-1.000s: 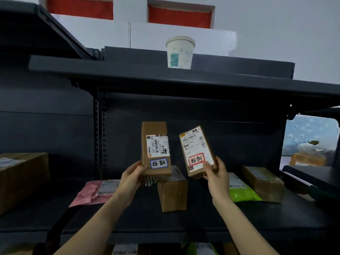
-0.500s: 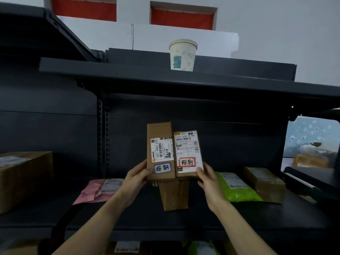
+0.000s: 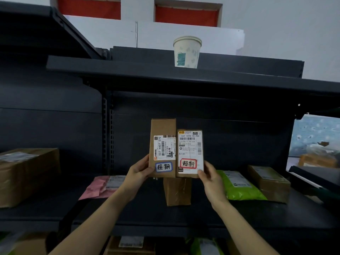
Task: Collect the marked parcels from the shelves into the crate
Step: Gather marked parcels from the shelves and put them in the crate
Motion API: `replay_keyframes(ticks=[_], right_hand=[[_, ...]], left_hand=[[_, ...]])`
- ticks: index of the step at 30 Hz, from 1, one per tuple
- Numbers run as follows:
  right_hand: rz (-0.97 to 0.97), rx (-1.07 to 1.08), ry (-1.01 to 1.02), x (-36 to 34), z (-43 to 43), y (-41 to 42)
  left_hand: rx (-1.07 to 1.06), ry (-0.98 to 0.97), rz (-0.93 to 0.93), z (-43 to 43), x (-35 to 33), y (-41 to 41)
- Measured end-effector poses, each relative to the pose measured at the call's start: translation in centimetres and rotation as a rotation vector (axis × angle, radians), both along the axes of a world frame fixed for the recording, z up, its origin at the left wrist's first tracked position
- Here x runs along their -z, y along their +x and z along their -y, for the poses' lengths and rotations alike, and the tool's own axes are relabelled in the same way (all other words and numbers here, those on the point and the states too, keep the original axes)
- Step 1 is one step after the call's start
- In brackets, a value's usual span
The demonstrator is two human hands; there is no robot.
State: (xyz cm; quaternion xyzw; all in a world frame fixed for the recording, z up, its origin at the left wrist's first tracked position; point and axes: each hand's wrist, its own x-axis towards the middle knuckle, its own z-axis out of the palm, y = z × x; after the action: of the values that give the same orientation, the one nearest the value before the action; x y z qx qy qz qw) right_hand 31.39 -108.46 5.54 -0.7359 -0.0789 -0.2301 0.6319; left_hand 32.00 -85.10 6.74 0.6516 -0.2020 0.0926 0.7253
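I hold two small cardboard parcels upright and side by side in front of the dark shelf. My left hand [image 3: 138, 169] grips the taller parcel with the blue-framed mark [image 3: 162, 146] at its lower left edge. My right hand [image 3: 209, 176] grips the shorter parcel with the red-framed mark [image 3: 189, 153] at its lower right corner. Their inner edges touch. Both shipping labels face me. No crate is in view.
On the shelf board [image 3: 184, 218] lie a brown box [image 3: 177, 191] right under the held parcels, a pink mailer [image 3: 99, 187], a green mailer [image 3: 239, 186], a brown box [image 3: 269, 183] at right and a large box [image 3: 27, 174] at left. A paper cup [image 3: 186, 51] stands on the upper shelf.
The right parcel, tilted and apart a second ago, has swung upright and come against the left parcel. Both hands have drawn closer together.
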Motion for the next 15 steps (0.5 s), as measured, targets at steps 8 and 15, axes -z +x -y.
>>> replay_keyframes(ticks=[8,15], right_hand=[[0.018,-0.041,-0.001,-0.6,-0.6,-0.2],[0.011,-0.168,-0.017,0.1,-3.7,-0.5]], left_hand=[[-0.037,0.004,0.011,-0.8,-0.2,-0.8],[-0.231,-0.013,-0.005,-3.9,-0.1,-3.2]])
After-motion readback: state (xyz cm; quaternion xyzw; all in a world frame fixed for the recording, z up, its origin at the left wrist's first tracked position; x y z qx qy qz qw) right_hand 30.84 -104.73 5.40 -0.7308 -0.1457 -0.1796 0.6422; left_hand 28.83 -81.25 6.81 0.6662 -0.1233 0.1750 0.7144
